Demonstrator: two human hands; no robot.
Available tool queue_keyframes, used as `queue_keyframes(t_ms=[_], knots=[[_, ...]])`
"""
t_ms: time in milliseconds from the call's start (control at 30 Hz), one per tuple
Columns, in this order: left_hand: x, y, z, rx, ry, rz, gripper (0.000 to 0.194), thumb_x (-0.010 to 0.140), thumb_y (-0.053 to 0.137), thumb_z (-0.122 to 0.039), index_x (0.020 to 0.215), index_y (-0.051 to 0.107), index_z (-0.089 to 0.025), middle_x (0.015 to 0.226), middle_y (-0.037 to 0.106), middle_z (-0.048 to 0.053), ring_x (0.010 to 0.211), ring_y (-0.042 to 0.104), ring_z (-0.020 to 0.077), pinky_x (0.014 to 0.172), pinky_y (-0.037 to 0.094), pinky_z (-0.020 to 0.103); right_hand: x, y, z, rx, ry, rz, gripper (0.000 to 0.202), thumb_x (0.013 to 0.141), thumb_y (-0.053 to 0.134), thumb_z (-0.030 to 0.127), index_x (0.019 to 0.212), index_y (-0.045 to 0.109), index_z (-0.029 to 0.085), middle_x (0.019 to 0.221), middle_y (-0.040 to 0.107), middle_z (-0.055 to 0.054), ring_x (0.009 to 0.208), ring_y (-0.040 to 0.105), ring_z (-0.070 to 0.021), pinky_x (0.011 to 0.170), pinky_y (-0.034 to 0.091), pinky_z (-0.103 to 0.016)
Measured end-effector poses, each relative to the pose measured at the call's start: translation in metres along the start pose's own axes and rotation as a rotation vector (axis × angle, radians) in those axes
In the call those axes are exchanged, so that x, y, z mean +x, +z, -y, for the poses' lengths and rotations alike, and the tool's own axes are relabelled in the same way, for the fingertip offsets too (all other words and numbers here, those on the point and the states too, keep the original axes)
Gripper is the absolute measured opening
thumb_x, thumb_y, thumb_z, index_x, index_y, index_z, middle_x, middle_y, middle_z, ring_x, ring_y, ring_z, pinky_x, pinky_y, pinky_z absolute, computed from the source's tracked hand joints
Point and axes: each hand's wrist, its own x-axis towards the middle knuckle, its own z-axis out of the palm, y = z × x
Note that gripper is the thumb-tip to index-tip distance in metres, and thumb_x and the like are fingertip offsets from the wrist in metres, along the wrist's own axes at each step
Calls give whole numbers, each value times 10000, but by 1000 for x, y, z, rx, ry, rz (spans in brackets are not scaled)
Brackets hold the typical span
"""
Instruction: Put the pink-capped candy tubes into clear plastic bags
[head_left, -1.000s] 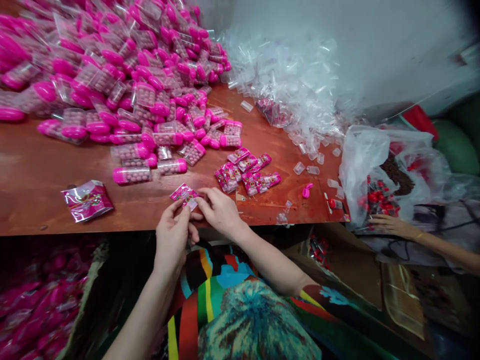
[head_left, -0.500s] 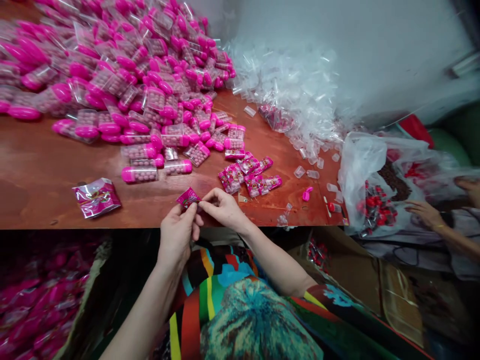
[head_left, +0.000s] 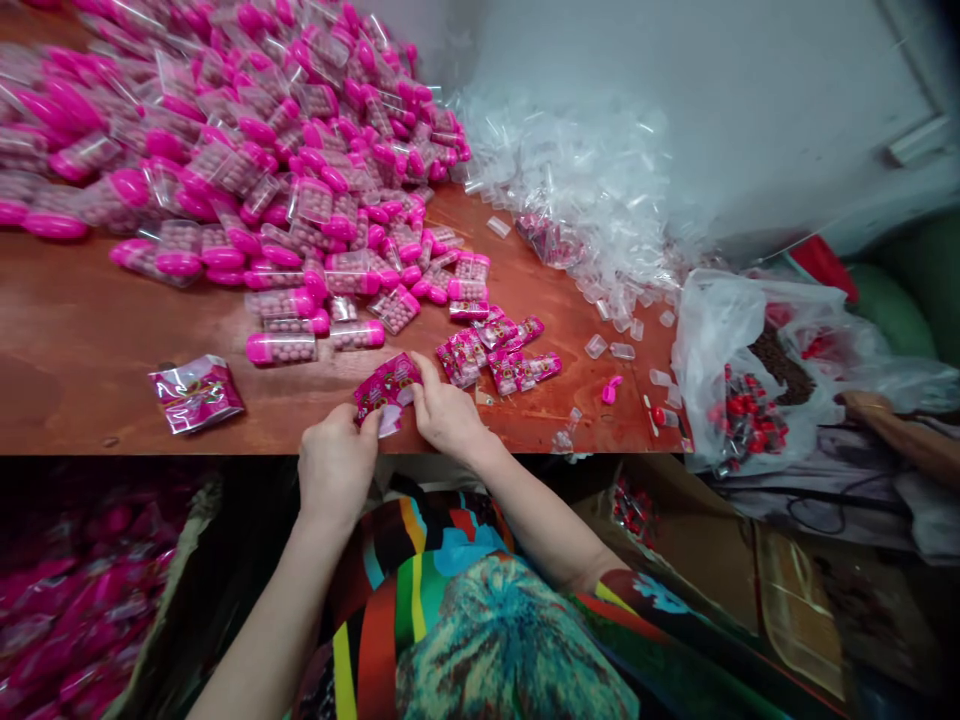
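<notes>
Between my hands is a pink printed wrapper (head_left: 390,384), spread flatter with a pale patch at its lower edge. My left hand (head_left: 337,462) pinches its left end, and my right hand (head_left: 448,412) grips the right end between thumb and fingers. Just right of it lie several small folded pink packets (head_left: 487,350). A larger pink and silver packet (head_left: 196,394) rests by itself to the left. Behind my hands are clear containers with pink caps, full of small pale balls; one bottle (head_left: 283,348) lies at the near side of their heap.
The heap of pink-capped bottles (head_left: 300,150) covers the back left of the wooden table (head_left: 82,330). Clear plastic pieces (head_left: 592,180) are piled at the back right. A white bag (head_left: 701,340) holds red-capped items, beside another person's arm (head_left: 892,420). Pink packages fill a container (head_left: 82,600) below.
The folded wrapper has been opened out between my hands, which have moved apart. At the far right, the other person's hand has drawn back from the bag.
</notes>
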Motion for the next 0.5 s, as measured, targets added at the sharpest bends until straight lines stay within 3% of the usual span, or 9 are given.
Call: queue_keyframes(t_ms=[100,167,233,300,367,500], knots=[[0,-7,-2,190,75,-156,405,770,719,-446,1088,702,-196,655,641,64,612,582,261,552,337,307,4,1,-7,265,-25,-29,497,994,393,242,1481,358,152,770,664,-39,680,649,-194,733,534,-337],[-1,-8,-5,30,72,-192,515,767,728,-496,1184,677,-199,643,620,38,615,571,240,563,348,296,3,3,-12,578,-54,54,465,1010,379,267,1464,347,175,612,569,53,505,539,-127,577,483,-237],[-3,-5,-9,-299,13,-100,484,740,749,-523,1090,714,-190,572,561,-4,528,501,177,520,328,266,0,4,-13,811,-63,184,453,1020,375,319,1451,339,184,530,488,107,388,400,-90,443,362,-181],[-4,2,-12,-629,-99,72,431,686,794,-503,940,738,-161,512,497,-40,441,380,109,456,263,237,-3,5,-11,883,-71,256,418,1014,405,370,1390,418,187,526,483,112,376,358,-77,410,300,-173],[-3,8,-14,-831,-193,152,397,624,847,-441,851,739,-133,500,487,-52,419,317,68,427,214,214,-5,7,-7,843,-80,206,336,991,466,398,1238,556,190,598,538,78,467,445,-77,470,360,-178],[0,16,-17,-949,-216,104,300,582,885,-333,701,718,-113,506,527,-34,450,387,59,433,257,193,-2,16,3,847,-9,-1,252,917,578,420,915,631,174,737,599,28,637,535,-98,600,445,-209]])
